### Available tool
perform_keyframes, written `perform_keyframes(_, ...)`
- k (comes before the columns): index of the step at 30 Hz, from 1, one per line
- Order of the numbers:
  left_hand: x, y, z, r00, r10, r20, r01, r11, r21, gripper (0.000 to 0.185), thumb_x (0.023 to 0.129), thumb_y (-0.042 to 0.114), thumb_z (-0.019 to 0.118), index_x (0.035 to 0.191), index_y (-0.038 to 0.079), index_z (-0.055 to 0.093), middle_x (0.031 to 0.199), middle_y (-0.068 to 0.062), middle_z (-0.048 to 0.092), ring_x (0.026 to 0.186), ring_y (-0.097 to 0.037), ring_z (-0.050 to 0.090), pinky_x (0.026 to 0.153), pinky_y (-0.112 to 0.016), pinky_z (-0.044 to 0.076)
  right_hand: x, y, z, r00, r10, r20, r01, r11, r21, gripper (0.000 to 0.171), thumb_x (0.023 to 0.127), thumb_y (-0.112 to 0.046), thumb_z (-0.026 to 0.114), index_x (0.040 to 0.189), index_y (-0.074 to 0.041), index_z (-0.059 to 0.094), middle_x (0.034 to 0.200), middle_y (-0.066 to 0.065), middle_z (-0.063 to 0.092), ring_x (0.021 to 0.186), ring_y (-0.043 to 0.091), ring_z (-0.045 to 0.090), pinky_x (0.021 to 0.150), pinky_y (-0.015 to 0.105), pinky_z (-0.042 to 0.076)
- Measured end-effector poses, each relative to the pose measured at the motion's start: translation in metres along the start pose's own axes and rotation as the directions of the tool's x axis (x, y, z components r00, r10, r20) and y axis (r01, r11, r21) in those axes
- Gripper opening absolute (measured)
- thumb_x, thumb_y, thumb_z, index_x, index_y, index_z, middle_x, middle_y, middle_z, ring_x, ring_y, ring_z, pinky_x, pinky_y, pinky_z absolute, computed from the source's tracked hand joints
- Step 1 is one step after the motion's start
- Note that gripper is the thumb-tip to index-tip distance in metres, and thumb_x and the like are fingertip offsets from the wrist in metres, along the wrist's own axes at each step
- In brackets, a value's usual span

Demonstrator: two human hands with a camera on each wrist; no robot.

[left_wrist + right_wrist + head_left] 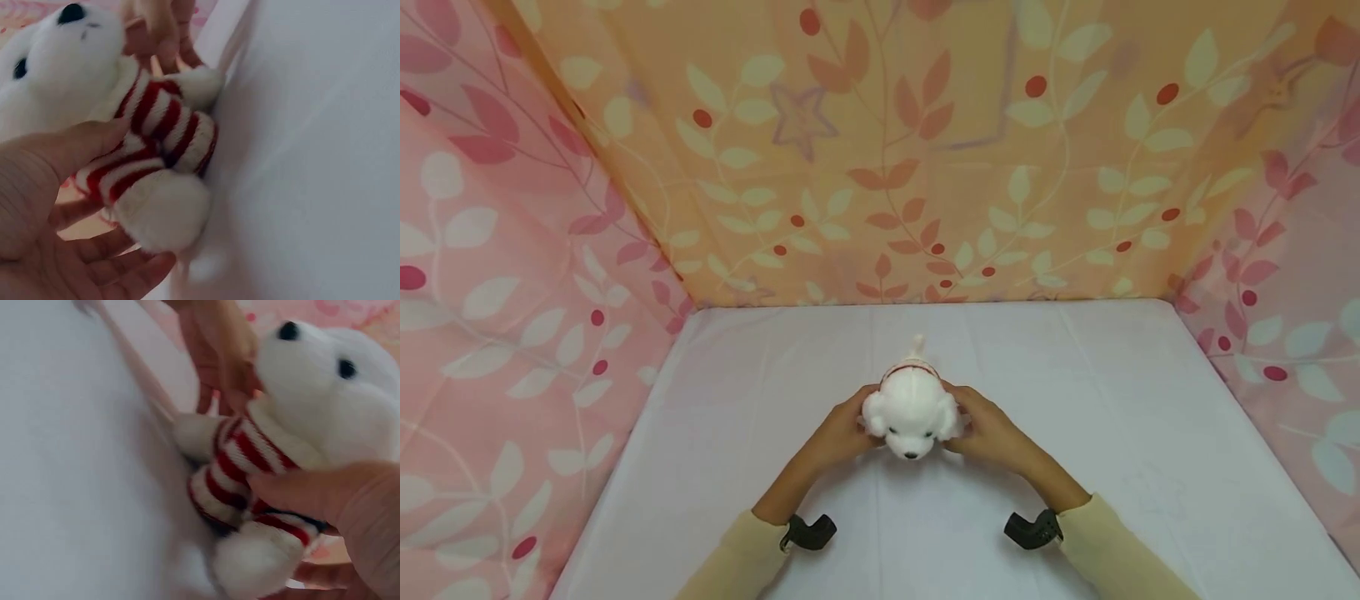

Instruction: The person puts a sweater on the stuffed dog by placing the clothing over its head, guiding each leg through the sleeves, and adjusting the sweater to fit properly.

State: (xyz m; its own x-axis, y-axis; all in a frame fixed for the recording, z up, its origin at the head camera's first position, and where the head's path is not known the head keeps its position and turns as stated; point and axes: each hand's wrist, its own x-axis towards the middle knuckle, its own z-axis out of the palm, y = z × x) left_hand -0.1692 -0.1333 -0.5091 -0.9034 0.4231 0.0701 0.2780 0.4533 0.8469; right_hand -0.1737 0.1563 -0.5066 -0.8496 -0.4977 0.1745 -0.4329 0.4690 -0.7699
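Observation:
A white plush dog (912,408) in a red-and-white striped sweater stands on the white cloth, its face toward me. My left hand (844,432) grips its left flank, thumb on the striped sweater (156,140) and fingers under the paw. On the other flank my right hand (988,432) holds it the same way, thumb across the striped sweater (250,469). Both wrist views show the toy dog (62,62) (325,381) close up, with the opposite hand's fingers behind it.
The white table cloth (1150,433) covers the whole surface. Leaf-patterned fabric walls stand around it: orange at the back (925,150), pink on the left (512,292) and pink on the right (1285,275). Black wrist camera mounts (811,532) (1032,528) sit on both cream sleeves.

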Motion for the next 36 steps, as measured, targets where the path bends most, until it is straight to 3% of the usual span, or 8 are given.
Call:
perform_keyframes(3, 0.004, 0.002, 0.008, 0.997, 0.025, -0.067, -0.019, 0.996, 0.082, 0.069, 0.084, 0.011, 0.082, 0.143, 0.011, 0.047, 0.132, -0.010, 0.065, 0.117, -0.023, 0.063, 0.092, -0.042, 0.052, 0.003, -0.001, 0.007, 0.994, -0.068, -0.091, 0.058, 0.992, -0.108, 0.077, 0.075, -0.002, 0.088, 0.144, -0.001, 0.052, 0.126, 0.017, 0.063, 0.105, 0.031, 0.065, 0.082, 0.042, 0.056)
perform_keyframes(7, 0.013, 0.007, 0.014, 0.990, 0.031, -0.140, -0.018, 0.995, 0.099, 0.062, 0.086, 0.011, 0.080, 0.139, 0.012, 0.048, 0.125, -0.009, 0.068, 0.112, -0.022, 0.065, 0.088, -0.042, 0.053, 0.013, -0.001, 0.005, 0.983, -0.076, -0.168, 0.048, 0.985, -0.168, 0.061, 0.076, 0.001, 0.085, 0.132, 0.000, 0.061, 0.120, 0.016, 0.066, 0.100, 0.031, 0.067, 0.076, 0.044, 0.056)
perform_keyframes(9, 0.019, 0.008, 0.015, 0.987, 0.031, -0.155, -0.017, 0.995, 0.094, 0.062, 0.086, 0.008, 0.081, 0.138, 0.012, 0.048, 0.125, -0.009, 0.068, 0.113, -0.023, 0.065, 0.090, -0.043, 0.053, 0.018, 0.002, 0.002, 0.981, -0.075, -0.181, 0.042, 0.982, -0.182, 0.054, 0.077, 0.002, 0.082, 0.127, 0.001, 0.063, 0.120, 0.016, 0.066, 0.104, 0.033, 0.066, 0.079, 0.047, 0.056)
perform_keyframes(14, 0.029, 0.006, 0.017, 0.991, 0.025, -0.135, -0.010, 0.994, 0.113, 0.071, 0.080, 0.001, 0.084, 0.139, 0.012, 0.046, 0.127, -0.017, 0.067, 0.116, -0.031, 0.065, 0.092, -0.049, 0.053, 0.022, 0.012, -0.001, 0.983, -0.041, -0.177, 0.010, 0.985, -0.172, 0.049, 0.076, 0.007, 0.077, 0.123, 0.003, 0.062, 0.120, 0.017, 0.066, 0.110, 0.036, 0.065, 0.089, 0.052, 0.052)
perform_keyframes(18, 0.031, 0.002, 0.015, 0.991, 0.046, -0.129, -0.023, 0.984, 0.178, 0.075, 0.078, -0.001, 0.085, 0.140, 0.012, 0.045, 0.117, -0.018, 0.070, 0.105, -0.031, 0.069, 0.087, -0.048, 0.054, 0.018, 0.017, 0.002, 0.986, -0.024, -0.167, -0.003, 0.987, -0.158, 0.050, 0.079, 0.005, 0.079, 0.125, 0.004, 0.061, 0.116, 0.016, 0.068, 0.105, 0.034, 0.066, 0.085, 0.050, 0.054)
perform_keyframes(24, 0.029, -0.001, 0.011, 0.988, 0.072, -0.133, -0.042, 0.975, 0.217, 0.075, 0.080, 0.000, 0.083, 0.143, 0.017, 0.047, 0.117, -0.014, 0.071, 0.102, -0.028, 0.069, 0.082, -0.046, 0.054, 0.016, 0.018, 0.005, 0.979, -0.092, -0.180, 0.053, 0.976, -0.212, 0.061, 0.081, 0.002, 0.081, 0.138, 0.001, 0.058, 0.113, 0.012, 0.068, 0.097, 0.028, 0.066, 0.079, 0.046, 0.055)
perform_keyframes(32, 0.031, 0.000, 0.013, 0.992, 0.072, -0.105, -0.054, 0.984, 0.171, 0.072, 0.084, 0.001, 0.081, 0.144, 0.012, 0.044, 0.130, -0.016, 0.066, 0.118, -0.030, 0.064, 0.093, -0.049, 0.053, 0.015, 0.017, 0.003, 0.983, -0.051, -0.177, 0.019, 0.983, -0.183, 0.046, 0.084, 0.003, 0.077, 0.126, 0.005, 0.060, 0.120, 0.020, 0.067, 0.111, 0.039, 0.065, 0.090, 0.054, 0.053)
perform_keyframes(36, 0.029, 0.000, 0.008, 0.997, 0.056, -0.058, -0.048, 0.989, 0.137, 0.073, 0.085, 0.006, 0.081, 0.146, 0.016, 0.042, 0.133, -0.013, 0.065, 0.118, -0.029, 0.064, 0.093, -0.048, 0.053, 0.015, 0.017, 0.001, 0.987, -0.038, -0.158, 0.013, 0.988, -0.157, 0.054, 0.083, 0.002, 0.078, 0.133, 0.005, 0.057, 0.127, 0.022, 0.065, 0.117, 0.041, 0.062, 0.094, 0.056, 0.051)
